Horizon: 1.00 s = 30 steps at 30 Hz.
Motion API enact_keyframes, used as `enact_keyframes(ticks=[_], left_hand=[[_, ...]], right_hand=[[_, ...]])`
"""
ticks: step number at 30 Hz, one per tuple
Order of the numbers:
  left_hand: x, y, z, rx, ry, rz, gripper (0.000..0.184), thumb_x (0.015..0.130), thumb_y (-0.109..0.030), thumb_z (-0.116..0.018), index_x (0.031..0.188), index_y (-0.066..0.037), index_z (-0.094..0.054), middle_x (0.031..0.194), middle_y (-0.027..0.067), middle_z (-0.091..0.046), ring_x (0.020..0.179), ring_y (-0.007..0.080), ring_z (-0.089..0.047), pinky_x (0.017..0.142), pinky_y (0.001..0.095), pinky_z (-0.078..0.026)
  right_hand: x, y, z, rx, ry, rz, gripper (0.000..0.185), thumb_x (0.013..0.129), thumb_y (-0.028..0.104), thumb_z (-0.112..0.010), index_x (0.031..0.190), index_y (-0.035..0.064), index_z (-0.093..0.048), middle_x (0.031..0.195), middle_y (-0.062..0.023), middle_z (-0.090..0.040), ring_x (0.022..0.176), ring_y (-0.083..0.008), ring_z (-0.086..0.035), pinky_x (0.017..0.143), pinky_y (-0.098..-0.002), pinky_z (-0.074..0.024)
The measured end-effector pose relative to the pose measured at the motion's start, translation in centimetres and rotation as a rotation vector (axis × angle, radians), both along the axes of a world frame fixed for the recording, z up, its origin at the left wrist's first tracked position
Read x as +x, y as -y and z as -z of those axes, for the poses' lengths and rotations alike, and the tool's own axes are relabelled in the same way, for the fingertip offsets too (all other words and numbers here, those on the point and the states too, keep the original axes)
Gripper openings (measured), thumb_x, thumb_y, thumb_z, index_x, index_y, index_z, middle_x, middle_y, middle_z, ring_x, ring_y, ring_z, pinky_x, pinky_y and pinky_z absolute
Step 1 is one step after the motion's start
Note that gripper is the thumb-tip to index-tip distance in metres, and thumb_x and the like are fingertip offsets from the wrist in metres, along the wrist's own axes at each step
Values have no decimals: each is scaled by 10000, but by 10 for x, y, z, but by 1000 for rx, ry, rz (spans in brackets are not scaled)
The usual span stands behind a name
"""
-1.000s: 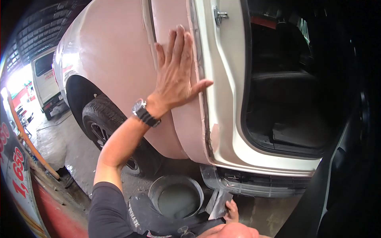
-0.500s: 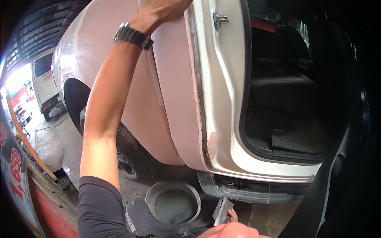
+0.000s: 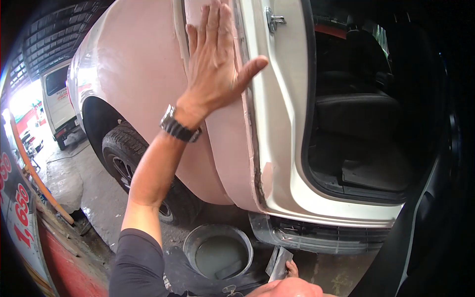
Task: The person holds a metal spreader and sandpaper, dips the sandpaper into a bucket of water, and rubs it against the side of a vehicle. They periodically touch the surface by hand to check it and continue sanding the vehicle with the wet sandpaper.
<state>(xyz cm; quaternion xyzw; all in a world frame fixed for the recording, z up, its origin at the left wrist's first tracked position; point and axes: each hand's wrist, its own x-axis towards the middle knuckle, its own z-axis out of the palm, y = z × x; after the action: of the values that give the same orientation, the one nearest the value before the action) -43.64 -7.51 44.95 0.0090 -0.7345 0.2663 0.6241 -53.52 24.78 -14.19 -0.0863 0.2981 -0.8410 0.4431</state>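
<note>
My left hand (image 3: 213,74) lies open with its palm against the pinkish, filler-coated body panel (image 3: 143,69) of a vehicle. Its fingers point up and its thumb reaches over the white door frame edge (image 3: 277,114). A watch (image 3: 179,126) is on that wrist. Low in the view, my right hand (image 3: 292,270) is closed on a grey folded sheet (image 3: 280,262), mostly hidden below. Beside it stands a round bucket (image 3: 186,247) of murky water (image 3: 217,252), with a dark block (image 3: 231,269) in it.
The rear wheel (image 3: 123,148) is left of my forearm. On the right is the open doorway with a dark seat (image 3: 356,114), above a side step (image 3: 321,240). A sign (image 3: 22,213) and an orange pole (image 3: 42,183) stand at far left, with a white vehicle (image 3: 59,99) behind.
My left hand rose to the top edge of the view, then came back down onto the panel, slightly higher than at first. My right hand still holds the grey sheet.
</note>
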Motion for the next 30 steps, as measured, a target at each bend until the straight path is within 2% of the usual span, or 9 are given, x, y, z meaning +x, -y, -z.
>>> enact_keyframes(ticks=[6,8,11,12,14,17,19,24,30], left_hand=[[2,5,59,66,48,13,1057,879,-786,-335,1564,-47,-18,1625,203,-22,1510,341,-12,1173,572,40],[5,5,57,65,44,22,1054,884,-768,-362,1561,-31,-33,1622,211,-46,1506,364,-22,1163,601,19],[2,13,-2,52,-46,-18,1041,889,-761,-364,1556,-14,-79,1615,215,-95,1499,386,-44,1165,604,-24],[4,9,-27,45,-40,-36,1052,900,-745,-367,1529,59,-110,1592,271,-122,1490,417,-57,1167,598,-59],[10,-4,-76,112,56,-153,1039,921,-738,-229,1512,87,-5,1601,273,34,1495,379,58,1216,496,26],[9,-3,-129,224,32,-47,1075,900,-775,-203,1509,95,-37,1600,275,24,1496,380,39,1224,461,23],[5,-4,-138,245,-1,-32,1086,891,-786,-220,1513,89,-49,1601,275,10,1498,374,39,1224,458,19],[-2,-10,-111,160,-118,11,1054,914,-750,-269,1513,92,-60,1598,283,-23,1497,376,52,1218,470,29],[-29,-31,-61,373,-254,-28,1013,948,-697,-245,1493,134,-48,1578,326,-38,1495,395,22,1206,523,33]], right_hand=[[3,-2,1,33,-5,-34,448,863,141,-638,1265,-30,-543,1135,-147,-671,1009,-278,-673,908,-415,-540],[1,-3,3,50,-14,-29,451,867,146,-633,1271,-31,-538,1142,-149,-667,1013,-279,-670,906,-415,-539],[3,-1,0,73,-32,-25,418,882,163,-621,1261,0,-550,1109,-117,-676,975,-248,-672,879,-394,-537],[3,-1,-2,76,-42,-31,380,895,177,-614,1243,32,-568,1069,-83,-688,931,-217,-677,853,-372,-535],[6,-2,-5,82,-46,-41,342,908,190,-608,1225,64,-586,1030,-50,-700,889,-185,-682,828,-351,-535],[6,0,-3,83,-34,-47,342,910,188,-606,1227,62,-584,1033,-51,-699,894,-186,-682,830,-352,-536],[5,3,-1,87,-22,-54,343,911,187,-605,1229,62,-583,1035,-52,-699,897,-187,-682,832,-353,-537],[3,8,3,92,-2,-69,343,913,185,-603,1232,59,-581,1039,-54,-699,904,-189,-682,836,-354,-539],[6,12,1,101,4,-88,344,916,182,-600,1236,57,-579,1044,-57,-698,912,-191,-682,841,-356,-542]])
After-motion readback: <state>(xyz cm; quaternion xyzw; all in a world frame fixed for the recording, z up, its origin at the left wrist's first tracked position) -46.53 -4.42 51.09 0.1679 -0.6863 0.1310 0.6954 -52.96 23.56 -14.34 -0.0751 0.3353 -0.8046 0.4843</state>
